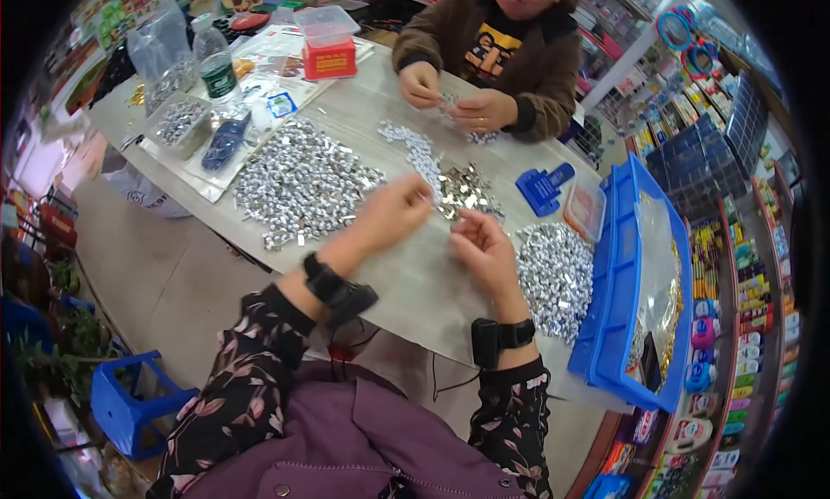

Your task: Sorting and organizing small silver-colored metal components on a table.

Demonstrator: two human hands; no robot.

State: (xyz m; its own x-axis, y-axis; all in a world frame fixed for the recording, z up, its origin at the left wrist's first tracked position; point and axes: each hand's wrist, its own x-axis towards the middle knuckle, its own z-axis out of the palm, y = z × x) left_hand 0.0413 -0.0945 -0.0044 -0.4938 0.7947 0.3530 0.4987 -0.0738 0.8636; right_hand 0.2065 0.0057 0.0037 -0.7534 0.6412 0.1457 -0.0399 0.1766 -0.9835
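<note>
My left hand (398,210) is slightly blurred above the middle of the table, its fingers drawn together. Whatever they may pinch is too small to make out. Curled fingers and thumb also close my right hand (484,248), just at the near side of a pile of gold-coloured small metal pieces (467,190); its contents are hidden. Beyond my left hand runs a strip of small white-silver pieces (421,153). A large heap of small silver pieces (303,177) spreads to the left, and another silver heap (556,279) lies right of my right hand.
Across the table, a person's hands (454,106) hold small pieces. A blue bin (612,266) stands at the right edge, near a blue plastic scoop-like piece (545,188) and a lidded clear tub (585,209). A red box (330,60), bottle (214,63) and tub (179,123) stand far left.
</note>
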